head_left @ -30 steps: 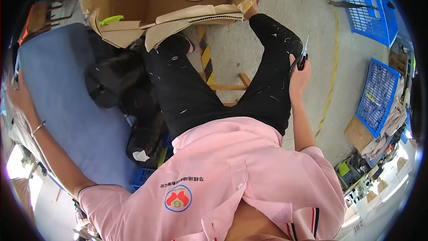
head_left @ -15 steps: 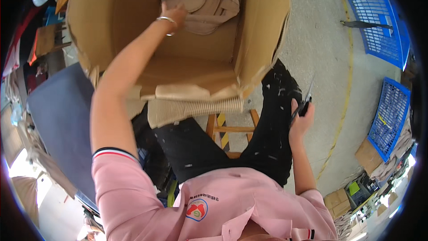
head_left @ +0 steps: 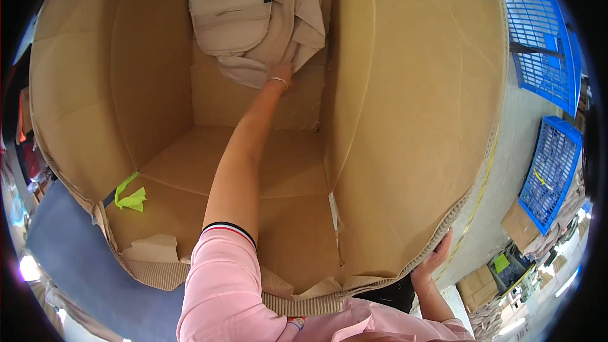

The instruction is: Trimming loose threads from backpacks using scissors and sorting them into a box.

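A deep cardboard box [head_left: 418,107] fills most of the view in front of me. At its far end lies a beige fabric bag [head_left: 231,16] with a flap, a strap and a small dark tag. My left hand [head_left: 282,76] reaches far into the box and meets the bag's lower edge; its fingers are blurred and partly lost against the cloth. Outside the box's near right edge is my right hand [head_left: 432,258], close against the rim. Its fingers are partly covered, and the scissors seen in it earlier do not show.
A bright green scrap [head_left: 132,199] hangs at the box's near left corner, beside torn cardboard flaps. Along the right stand a blue plastic crate [head_left: 544,79] and a second blue crate [head_left: 551,168]. A dark grey surface [head_left: 82,247] lies at the left.
My view has come forward over the box, so more of its inside shows. My left hand has moved to the bag's lower right edge. My right hand has come to the box rim; scissors no longer show.
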A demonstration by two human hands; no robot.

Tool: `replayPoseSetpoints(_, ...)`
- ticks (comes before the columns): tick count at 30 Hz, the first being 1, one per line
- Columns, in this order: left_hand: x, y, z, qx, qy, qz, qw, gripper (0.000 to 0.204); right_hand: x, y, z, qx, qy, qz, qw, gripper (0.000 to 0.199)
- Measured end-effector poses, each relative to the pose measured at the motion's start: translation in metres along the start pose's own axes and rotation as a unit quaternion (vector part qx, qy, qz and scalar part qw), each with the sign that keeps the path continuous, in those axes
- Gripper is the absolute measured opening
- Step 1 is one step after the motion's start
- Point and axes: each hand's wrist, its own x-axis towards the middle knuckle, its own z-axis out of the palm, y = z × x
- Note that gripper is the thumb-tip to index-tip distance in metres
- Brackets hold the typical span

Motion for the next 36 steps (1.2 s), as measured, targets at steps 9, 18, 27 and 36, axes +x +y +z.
replayPoseSetpoints(9, -0.143, -0.041, -0.089, -0.083, 0.160, 0.003, 0.984, 0.032, 0.013, -0.039, 0.008, -0.010, -0.016, -0.030, 0.999, 0.035)
replayPoseSetpoints(18, -0.465, -0.009, -0.258, -0.582, 0.362, 0.132, 0.716, 0.028, -0.008, -0.052, 0.014, 0.020, 0.002, -0.052, 0.998, 0.037)
replayPoseSetpoints(27, -0.693, 0.031, -0.122, -0.754, 0.360, 0.353, 0.421, 0.040, -0.043, -0.089, -0.017, 0.395, -0.153, 0.038, 0.905, 0.046)
replayPoseSetpoints(36, -0.660, 0.119, 0.118, -0.861, 0.257, -0.030, 0.437, 0.036, -0.061, -0.061, -0.027, 0.611, -0.209, 0.061, 0.762, 0.034)
